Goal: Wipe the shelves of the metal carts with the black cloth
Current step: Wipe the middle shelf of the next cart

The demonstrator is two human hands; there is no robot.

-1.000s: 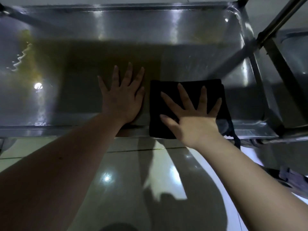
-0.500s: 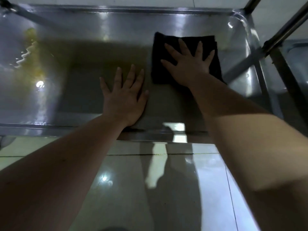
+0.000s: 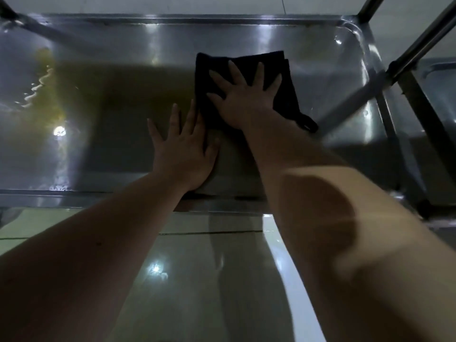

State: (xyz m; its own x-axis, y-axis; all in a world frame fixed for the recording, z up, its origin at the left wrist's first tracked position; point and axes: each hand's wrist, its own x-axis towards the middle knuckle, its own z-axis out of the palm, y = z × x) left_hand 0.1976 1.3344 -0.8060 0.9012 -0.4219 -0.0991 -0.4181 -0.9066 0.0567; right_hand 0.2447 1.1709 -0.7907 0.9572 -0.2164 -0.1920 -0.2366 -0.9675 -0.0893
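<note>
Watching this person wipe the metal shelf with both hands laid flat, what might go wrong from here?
1. The right hand only presses the black cloth with flat, spread fingers, so it may slip or bunch under the palm.
2. The cloth's loop hangs loose at its near right corner and might catch on the cart's frame.
3. The left hand lies bare on the shelf beside the cloth, so that spot could go unwiped.
</note>
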